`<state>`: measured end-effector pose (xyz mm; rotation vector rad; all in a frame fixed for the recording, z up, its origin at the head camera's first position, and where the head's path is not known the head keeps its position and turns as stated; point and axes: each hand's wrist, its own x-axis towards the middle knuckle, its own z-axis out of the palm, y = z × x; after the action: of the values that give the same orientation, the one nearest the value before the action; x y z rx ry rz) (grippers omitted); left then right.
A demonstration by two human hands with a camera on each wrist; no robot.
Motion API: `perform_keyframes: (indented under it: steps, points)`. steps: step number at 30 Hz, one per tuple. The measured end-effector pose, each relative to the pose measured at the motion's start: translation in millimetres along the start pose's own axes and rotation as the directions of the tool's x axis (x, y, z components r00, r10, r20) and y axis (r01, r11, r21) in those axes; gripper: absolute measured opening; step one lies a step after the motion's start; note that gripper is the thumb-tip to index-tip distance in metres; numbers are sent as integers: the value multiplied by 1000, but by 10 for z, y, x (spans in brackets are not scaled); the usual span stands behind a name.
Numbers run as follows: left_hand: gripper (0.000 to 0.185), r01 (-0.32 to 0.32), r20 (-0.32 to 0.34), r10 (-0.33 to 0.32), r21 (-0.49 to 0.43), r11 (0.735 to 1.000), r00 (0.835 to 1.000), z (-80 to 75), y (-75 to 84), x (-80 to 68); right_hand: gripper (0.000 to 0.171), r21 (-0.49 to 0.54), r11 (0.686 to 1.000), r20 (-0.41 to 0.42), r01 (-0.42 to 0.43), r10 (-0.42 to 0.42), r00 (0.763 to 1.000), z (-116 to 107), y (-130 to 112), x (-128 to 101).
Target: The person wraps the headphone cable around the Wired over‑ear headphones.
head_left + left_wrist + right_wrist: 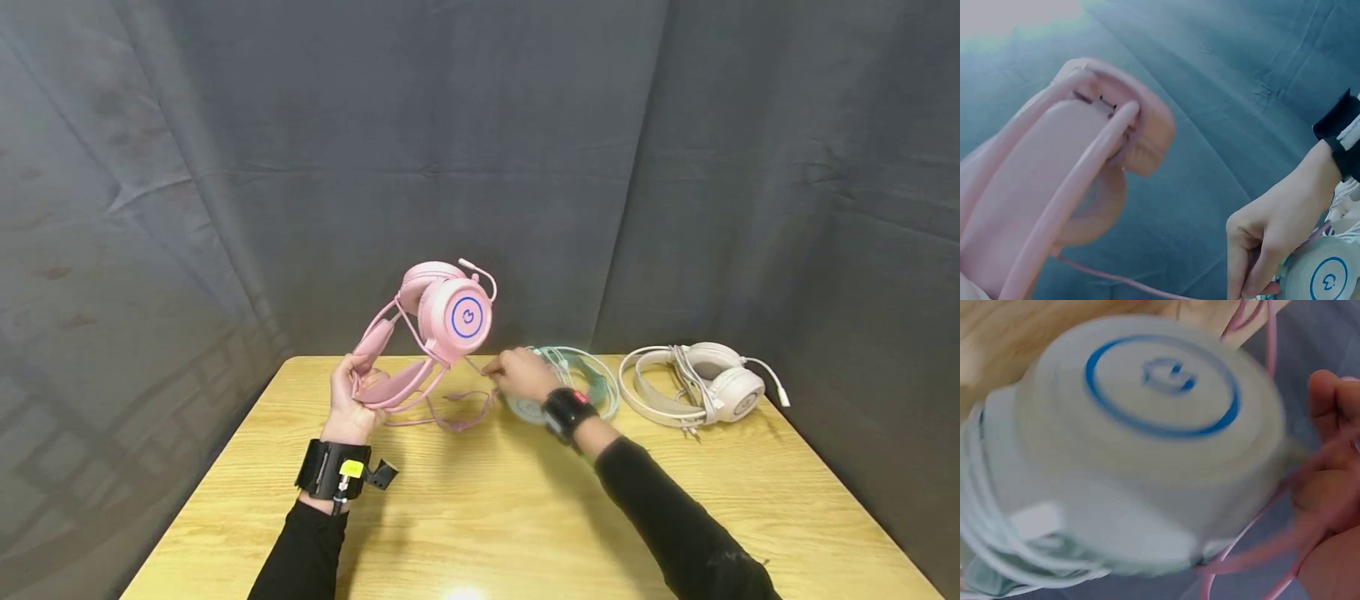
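My left hand (349, 410) grips the padded headband of a pink headset (455, 321) above the table, ear cups up and away from the wrist. A round blue logo faces out from the nearer cup, and a thin microphone boom sticks up behind it. The pink cable (1124, 279) runs from the headset toward my right hand (523, 375), whose fingers pinch it. In the right wrist view, pink strands cross those fingers (1335, 506). Close beside and partly behind the right hand lies a pale green headset (596, 387), its ear cup large in the right wrist view.
A white headset (738, 396) with its cable bundled lies at the right rear of the wooden table (465, 517). Loose pink cable loops (459, 427) lie between my hands. Grey curtain (420, 150) hangs behind the table.
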<state>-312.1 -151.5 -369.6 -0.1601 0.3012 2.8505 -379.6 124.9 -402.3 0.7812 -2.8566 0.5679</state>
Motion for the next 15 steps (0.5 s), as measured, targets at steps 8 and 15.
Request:
perform_keyframes:
  steps: [8, 15]
  points:
    - [27, -47, -93, 44, -32, 998, 995, -11, -35, 14, 22, -53, 984, 1, 172, -172, 985, 238, -327, -110]
    - [37, -101, -79, 101, 5, 995, 992, -68, -39, 61, 22, -14, 981, 56, 191, -190, 980, 215, -460, -207]
